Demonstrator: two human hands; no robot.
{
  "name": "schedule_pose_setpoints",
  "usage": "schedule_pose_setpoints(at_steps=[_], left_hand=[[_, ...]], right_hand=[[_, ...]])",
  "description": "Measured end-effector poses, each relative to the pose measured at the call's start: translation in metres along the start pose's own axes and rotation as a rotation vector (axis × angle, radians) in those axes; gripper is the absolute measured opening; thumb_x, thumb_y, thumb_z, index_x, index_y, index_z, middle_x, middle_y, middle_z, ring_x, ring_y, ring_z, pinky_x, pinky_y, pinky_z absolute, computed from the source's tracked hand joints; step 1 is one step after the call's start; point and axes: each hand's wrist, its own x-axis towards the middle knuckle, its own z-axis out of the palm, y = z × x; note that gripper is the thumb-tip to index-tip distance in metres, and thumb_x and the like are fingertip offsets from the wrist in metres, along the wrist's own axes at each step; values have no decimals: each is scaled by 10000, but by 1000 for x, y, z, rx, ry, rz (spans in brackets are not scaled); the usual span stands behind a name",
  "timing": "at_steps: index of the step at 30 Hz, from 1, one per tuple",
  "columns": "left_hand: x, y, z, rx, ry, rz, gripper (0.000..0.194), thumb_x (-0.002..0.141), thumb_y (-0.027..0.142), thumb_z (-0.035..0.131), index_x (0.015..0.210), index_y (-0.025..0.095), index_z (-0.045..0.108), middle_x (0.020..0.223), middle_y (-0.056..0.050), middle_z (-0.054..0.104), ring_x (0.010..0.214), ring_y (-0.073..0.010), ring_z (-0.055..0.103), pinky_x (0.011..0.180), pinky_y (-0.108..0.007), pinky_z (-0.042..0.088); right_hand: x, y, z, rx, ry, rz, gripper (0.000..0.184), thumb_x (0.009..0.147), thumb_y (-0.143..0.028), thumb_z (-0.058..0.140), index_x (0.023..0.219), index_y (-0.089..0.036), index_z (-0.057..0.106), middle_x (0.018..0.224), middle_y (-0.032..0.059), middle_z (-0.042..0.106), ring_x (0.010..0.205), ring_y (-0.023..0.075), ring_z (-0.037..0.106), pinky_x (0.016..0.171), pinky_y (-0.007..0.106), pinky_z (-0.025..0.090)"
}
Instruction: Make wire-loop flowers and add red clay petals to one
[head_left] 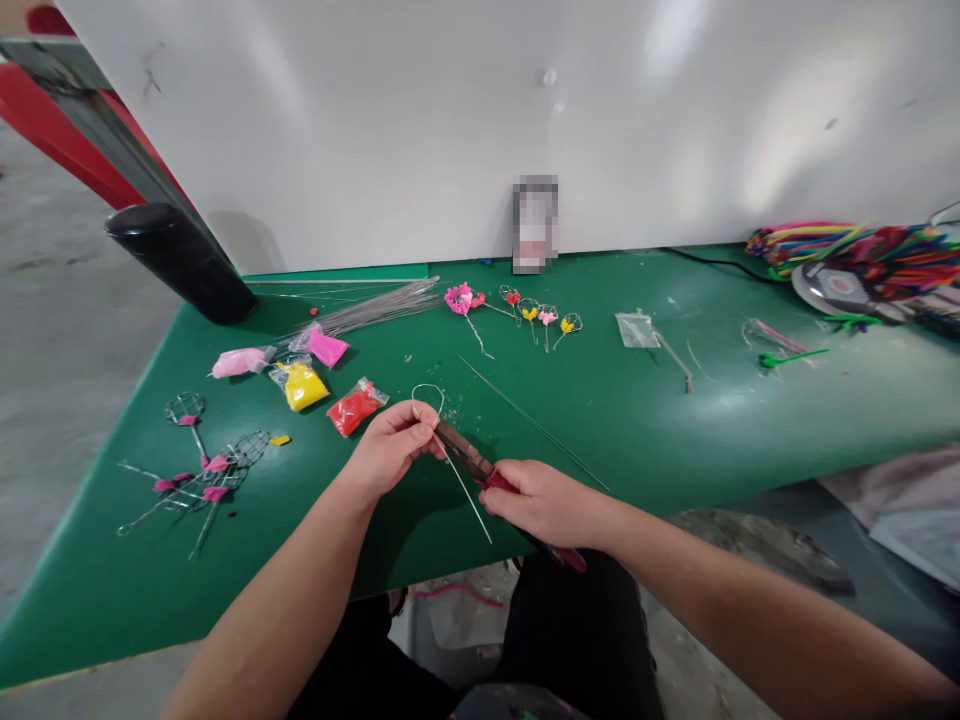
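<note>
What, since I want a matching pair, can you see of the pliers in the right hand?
The pliers look long-nosed, with tapering dark brownish metal jaws and red handles. They slant with the nose up and left, gripped in the right hand, a red handle end showing below it. The tip reaches the left hand and a thin wire, but whether the jaws grip the wire cannot be told. They are held above the green table.

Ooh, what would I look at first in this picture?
The bright bundle of multicoloured strips at the far right of the green table catches your eye first. Then come the pink and yellow wire flowers in the middle. Up close, the left hand holds a wire loop, and the right hand grips red-handled pliers.
</note>
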Motion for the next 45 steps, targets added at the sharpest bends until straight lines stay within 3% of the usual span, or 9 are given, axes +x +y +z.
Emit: schedule_pose_setpoints(at_steps=[8, 14, 25, 29, 37, 45], left_hand=[[1, -1, -2, 71, 29, 3, 187, 626, 238, 709, 692, 143, 562, 653, 40, 540, 523, -97, 600, 497, -201, 460], [1, -3, 1, 55, -2, 23, 182, 632, 237, 707, 692, 151, 558, 726, 29, 558, 563, -95, 589, 526, -243, 511], [2, -3, 2, 19, 95, 25, 180, 604, 226, 729, 660, 148, 576, 756, 26, 576, 644, -88, 585, 622, -263, 532], [2, -3, 3, 28, 99, 6, 188, 596, 233, 734, 660, 143, 583, 743, 26, 578, 635, -88, 585, 618, -262, 532], [2, -3, 2, 7, 107, -10, 185, 580, 213, 741, 653, 148, 584, 704, 35, 573, 610, -72, 580, 585, -213, 518], [3, -4, 2, 31, 116, 13, 192, 579, 219, 739, 654, 145, 578, 723, 24, 575, 616, -75, 573, 588, -213, 518]], right_hand=[[-2, -2, 1, 2, 68, 39, 203, 777, -308, 416, 620, -181, 405, 598, -17, 496, 531, 88, 405, 480, 226, 256], [-2, -3, 3, -85, 166, 41, 300, 748, -376, 493, 562, -185, 354, 532, -32, 424, 500, 78, 343, 467, 226, 231], [4, -2, 0, -93, 165, 78, 334, 721, -494, 526, 638, -191, 412, 589, -28, 462, 516, 85, 362, 475, 234, 229], [2, -1, 0, -101, 171, 57, 339, 717, -487, 537, 631, -190, 400, 585, -30, 463, 515, 84, 366, 471, 231, 228], [2, 1, 1, 38, 88, 36, 260, 834, -400, 410, 709, -178, 462, 649, 3, 560, 568, 100, 493, 504, 224, 282], [1, 1, 1, 31, 153, 52, 264, 790, -443, 475, 810, -182, 442, 670, 10, 567, 588, 121, 491, 520, 238, 301]])
